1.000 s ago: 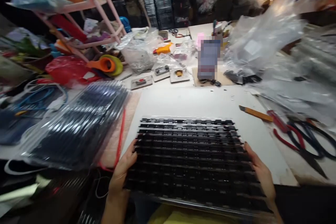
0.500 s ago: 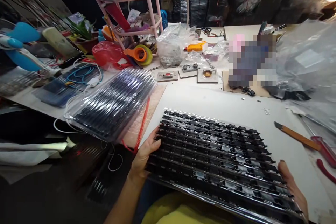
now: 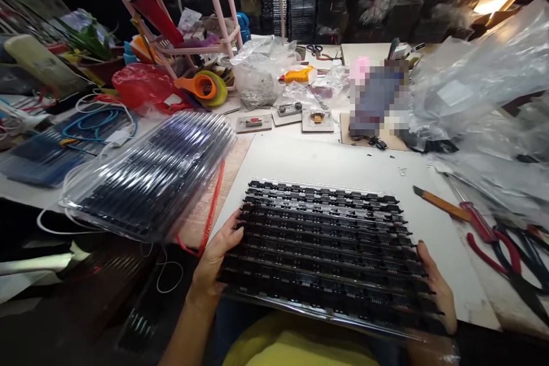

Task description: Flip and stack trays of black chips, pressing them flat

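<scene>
A clear plastic tray (image 3: 326,251) filled with rows of small black parts is held between my two hands, over the front edge of a white board. My left hand (image 3: 218,251) grips its left side, thumb on the rim and the other fingers hidden beneath. On the right side, my right hand (image 3: 437,286) is closed round the edge, mostly hidden by the tray. A pile of similar filled trays (image 3: 154,171) lies to the left, with a red strap (image 3: 211,206) beside it.
The white board (image 3: 291,154) covers the middle. Right of it lie a cutter (image 3: 441,203), a screwdriver (image 3: 476,220) and red-handled pliers (image 3: 493,251). Small fixtures (image 3: 317,120) and plastic bags stand behind. A pink rack (image 3: 218,6) is at the back left.
The camera view has turned to the right, so the table things shift left. The tray, still in both my hands, is now more level, its right side less low.
</scene>
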Demonstrator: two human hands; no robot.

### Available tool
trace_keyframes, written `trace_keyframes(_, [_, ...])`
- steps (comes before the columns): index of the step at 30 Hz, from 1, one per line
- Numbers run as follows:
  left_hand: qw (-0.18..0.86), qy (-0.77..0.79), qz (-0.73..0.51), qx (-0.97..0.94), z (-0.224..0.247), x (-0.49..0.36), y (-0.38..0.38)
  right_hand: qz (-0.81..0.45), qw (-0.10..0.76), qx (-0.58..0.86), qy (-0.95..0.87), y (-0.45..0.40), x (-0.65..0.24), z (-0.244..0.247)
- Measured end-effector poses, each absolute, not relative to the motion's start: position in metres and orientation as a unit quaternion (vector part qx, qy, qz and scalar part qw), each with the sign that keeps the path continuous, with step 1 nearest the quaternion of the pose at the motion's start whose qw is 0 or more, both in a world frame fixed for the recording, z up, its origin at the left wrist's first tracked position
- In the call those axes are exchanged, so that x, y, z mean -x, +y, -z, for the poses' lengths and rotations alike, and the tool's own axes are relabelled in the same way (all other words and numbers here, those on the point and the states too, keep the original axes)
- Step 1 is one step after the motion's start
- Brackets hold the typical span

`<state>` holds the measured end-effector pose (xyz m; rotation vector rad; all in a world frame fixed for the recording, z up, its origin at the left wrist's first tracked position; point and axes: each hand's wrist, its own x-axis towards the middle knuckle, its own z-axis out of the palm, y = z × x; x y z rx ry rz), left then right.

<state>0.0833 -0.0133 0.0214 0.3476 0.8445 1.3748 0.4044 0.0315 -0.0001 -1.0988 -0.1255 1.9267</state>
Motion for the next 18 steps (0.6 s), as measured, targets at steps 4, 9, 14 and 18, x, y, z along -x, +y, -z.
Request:
trace_keyframes(4, [0.675, 0.392, -0.603, -0.162, -0.025, -0.085, -0.013, -0.792, 0.471, 0.385, -0.054, 0.03, -0.395, -0.004])
trace_keyframes(9, [0.653, 0.429, -0.608, -0.142, -0.026, -0.087, -0.014, -0.791, 0.504, 0.346, -0.019, 0.029, -0.386, -0.017])
trace_keyframes(14, [0.64, 0.455, -0.61, -0.112, -0.029, -0.09, -0.013, -0.802, 0.51, 0.312, 0.003, 0.031, -0.38, -0.025])
trace_keyframes(18, [0.632, 0.468, -0.61, -0.099, -0.029, -0.089, -0.013, -0.801, 0.525, 0.289, 0.001, 0.032, -0.378, -0.026])
